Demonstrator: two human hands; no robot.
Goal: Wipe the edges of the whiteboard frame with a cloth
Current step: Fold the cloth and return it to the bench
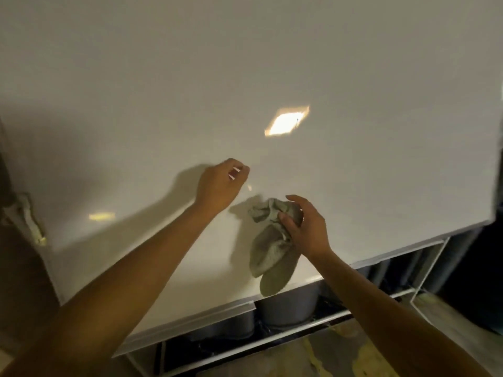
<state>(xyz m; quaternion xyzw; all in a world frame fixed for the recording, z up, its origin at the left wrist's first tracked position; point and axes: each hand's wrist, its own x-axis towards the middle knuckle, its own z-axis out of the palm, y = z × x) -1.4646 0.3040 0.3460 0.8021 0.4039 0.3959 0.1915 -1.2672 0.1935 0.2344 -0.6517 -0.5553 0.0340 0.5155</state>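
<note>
A large whiteboard [245, 77] fills most of the head view, tilted, with its pale frame edge [217, 311] running along the bottom from lower left up to the right. My right hand [304, 227] grips a crumpled grey-green cloth [269, 248] that hangs down in front of the board, its lower end just above the bottom frame. My left hand [220, 183] is raised against the board surface, up and left of the cloth, fingers curled with something small and white pinched at the fingertips; I cannot tell what it is.
Below the board, white stand bars [424, 268] and a grey bucket-like container [285, 308] sit behind the frame. A worn, stained floor [381, 344] shows at the lower right. A dark wall with a chipped patch [30, 221] borders the left side.
</note>
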